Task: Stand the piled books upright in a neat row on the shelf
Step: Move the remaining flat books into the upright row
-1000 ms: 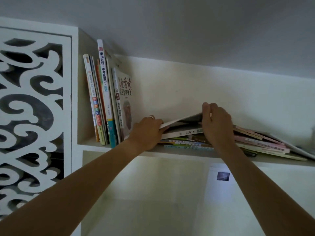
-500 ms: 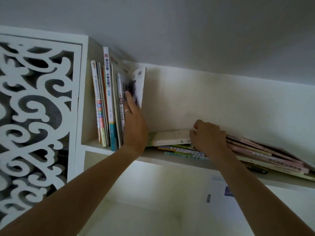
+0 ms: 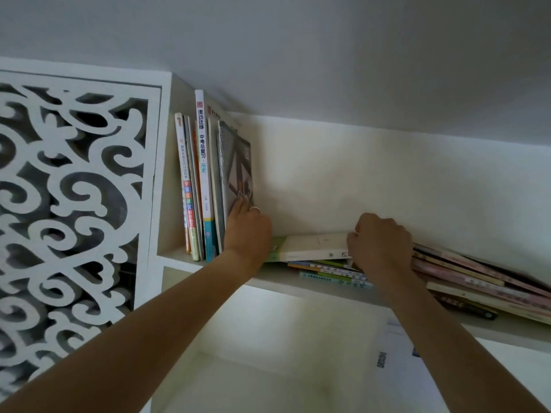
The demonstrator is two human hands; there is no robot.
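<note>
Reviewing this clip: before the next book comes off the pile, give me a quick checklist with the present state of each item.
1. Upright row stands at the shelf's left end: ok, spines roughly vertical.
2. Newest book, the grey spiral-bound book, is steadied: ok, left hand rests against its lower edge.
3. It stands without support: cannot tell, the hand is on it.
4. Right hand has the next book: ok for contact, its fingers curl over the right end of the white book on top of the pile; a firm grip cannot be told.
5. Room beside the row: ok, bare shelf between row and pile.
6. Leaning books at right are stable: cannot tell.
</note>
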